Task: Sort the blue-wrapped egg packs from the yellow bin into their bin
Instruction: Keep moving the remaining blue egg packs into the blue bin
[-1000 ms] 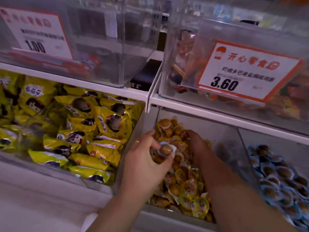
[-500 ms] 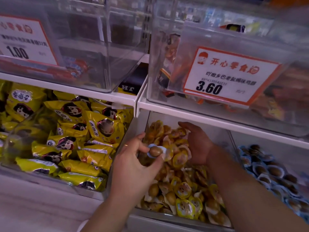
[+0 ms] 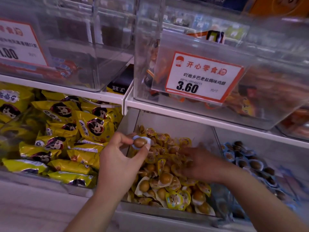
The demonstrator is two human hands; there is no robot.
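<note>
Left hand raised over yellow bin, thumb and fingers pinching blue-wrapped egg pack. Right hand blurred over yellow packs; finger state unclear. Blue bin rightward.

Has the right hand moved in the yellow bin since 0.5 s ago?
Yes. The right hand has come forward from the bin's back wall to mid-pile, now blurred with motion. The left hand still pinches the blue-wrapped egg pack.

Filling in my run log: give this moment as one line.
left hand: pinches blue-wrapped egg pack | right hand: blurred, over yellow egg packs | blue bin: to the right
</note>
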